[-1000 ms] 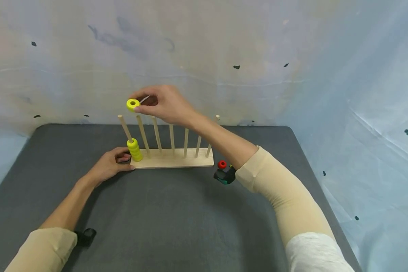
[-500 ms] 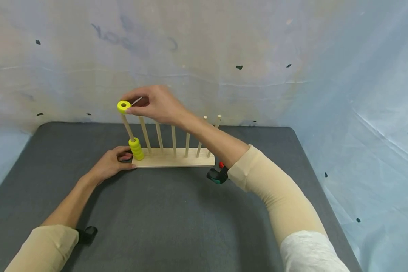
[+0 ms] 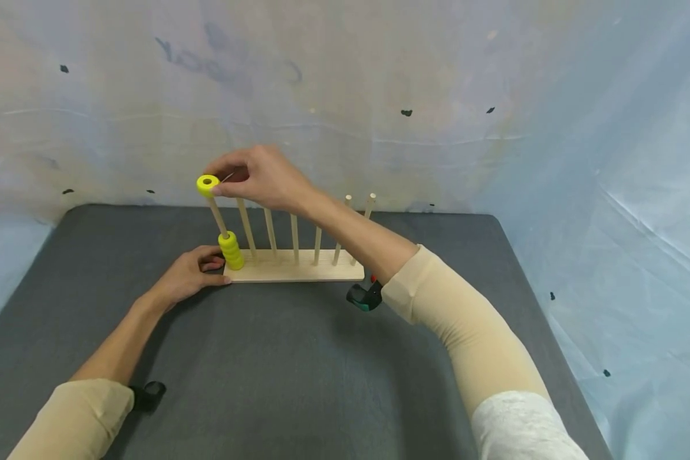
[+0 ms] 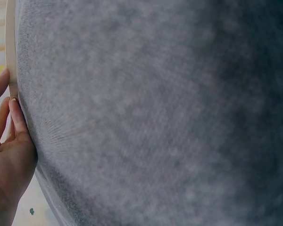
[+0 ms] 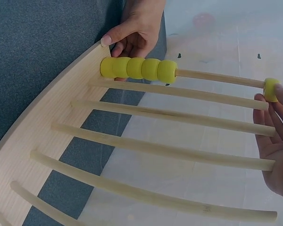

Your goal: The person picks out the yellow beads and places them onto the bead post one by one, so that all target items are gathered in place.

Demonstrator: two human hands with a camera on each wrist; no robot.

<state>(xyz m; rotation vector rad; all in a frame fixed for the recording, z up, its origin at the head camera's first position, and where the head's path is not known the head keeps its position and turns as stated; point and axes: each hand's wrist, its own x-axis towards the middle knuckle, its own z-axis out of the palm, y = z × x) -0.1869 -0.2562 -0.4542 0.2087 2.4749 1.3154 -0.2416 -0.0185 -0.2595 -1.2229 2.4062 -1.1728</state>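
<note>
In the head view, my right hand [image 3: 267,179] pinches a yellow bead [image 3: 207,191] between thumb and fingers at the tip of the leftmost wooden peg [image 3: 218,217]. The right wrist view shows this bead [image 5: 270,90] at the peg's end, the hole lined up with it. Lower on the same peg, several yellow beads [image 5: 137,69] sit stacked against the wooden base [image 3: 299,274]. My left hand [image 3: 185,276] holds the base's left end, thumb on its front edge, fingers behind. In the left wrist view, fingertips of the left hand [image 4: 14,157] meet the base end.
Several bare pegs [image 3: 295,239] rise from the base in a row to the right. A red bead [image 3: 373,278] shows partly beside the base's right end, behind the black wrist strap [image 3: 363,298]. A pale sheet [image 3: 345,83] hangs behind the dark table [image 3: 253,370].
My right hand has carried the yellow bead leftward from above the second peg onto the leftmost peg's tip, then slightly down. The left hand stays at the base's end.
</note>
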